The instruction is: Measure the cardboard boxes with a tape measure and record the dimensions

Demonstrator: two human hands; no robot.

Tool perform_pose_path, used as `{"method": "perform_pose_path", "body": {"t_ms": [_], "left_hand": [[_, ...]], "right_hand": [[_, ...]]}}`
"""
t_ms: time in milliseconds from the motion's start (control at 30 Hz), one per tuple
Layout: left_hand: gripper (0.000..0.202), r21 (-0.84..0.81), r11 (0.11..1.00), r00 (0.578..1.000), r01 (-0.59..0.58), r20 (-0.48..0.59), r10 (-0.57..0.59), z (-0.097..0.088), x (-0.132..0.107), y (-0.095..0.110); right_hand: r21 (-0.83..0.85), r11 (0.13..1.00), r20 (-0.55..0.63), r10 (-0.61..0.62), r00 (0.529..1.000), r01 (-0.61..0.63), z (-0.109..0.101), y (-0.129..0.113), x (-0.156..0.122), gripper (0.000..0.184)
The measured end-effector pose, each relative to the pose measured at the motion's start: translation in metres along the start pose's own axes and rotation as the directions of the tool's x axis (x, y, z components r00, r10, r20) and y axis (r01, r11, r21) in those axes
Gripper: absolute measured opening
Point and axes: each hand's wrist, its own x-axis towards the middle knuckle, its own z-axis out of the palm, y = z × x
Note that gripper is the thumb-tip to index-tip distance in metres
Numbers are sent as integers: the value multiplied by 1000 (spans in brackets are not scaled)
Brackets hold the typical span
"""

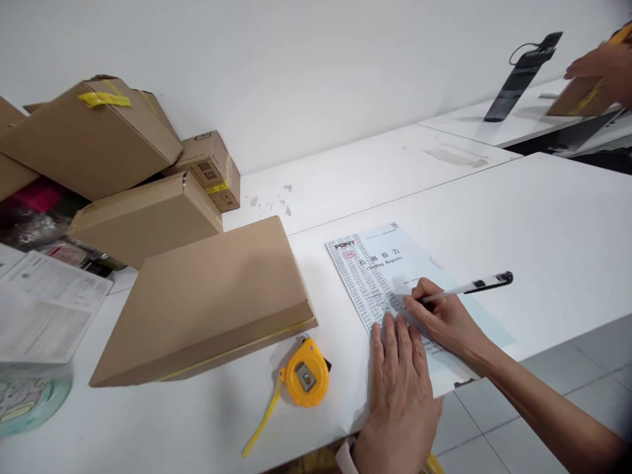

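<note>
A light blue report booklet, printed with "Testing Report", lies flat near the table's front edge. My left hand rests on its lower left part, fingers stretched out and flat. In my right hand I grip a pen with a clear barrel and black end. Its tip points down at the booklet's middle; the exact contact is hidden by my fingers. Left of my left hand lies a yellow tape measure with its strap spread on the table. A flat closed cardboard box sits beyond it.
Several cardboard boxes are piled at the back left against the wall. Printed papers lie at the far left above a round teal-edged object. A dark bottle stands at the back right, near another person's hand on a box.
</note>
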Motion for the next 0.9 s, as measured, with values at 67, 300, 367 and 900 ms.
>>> {"method": "perform_pose_path", "body": {"t_ms": [67, 300, 367, 900], "left_hand": [[101, 0, 1000, 1000, 2, 3, -2, 0, 0, 0], [102, -12, 1000, 1000, -4, 0, 4, 5, -1, 0], [103, -14, 1000, 1000, -1, 7, 1, 4, -1, -1], [101, -16, 1000, 1000, -5, 7, 5, 3, -1, 0]], "right_hand": [[-4, 1000, 4, 4, 1000, -4, 0, -1, 0, 31], [-10, 1000, -3, 5, 1000, -5, 1, -1, 0, 30], [-13, 1000, -2, 3, 1000, -3, 1, -2, 0, 29], [-22, 1000, -2, 10, 1000, -10, -1, -1, -1, 28]]}}
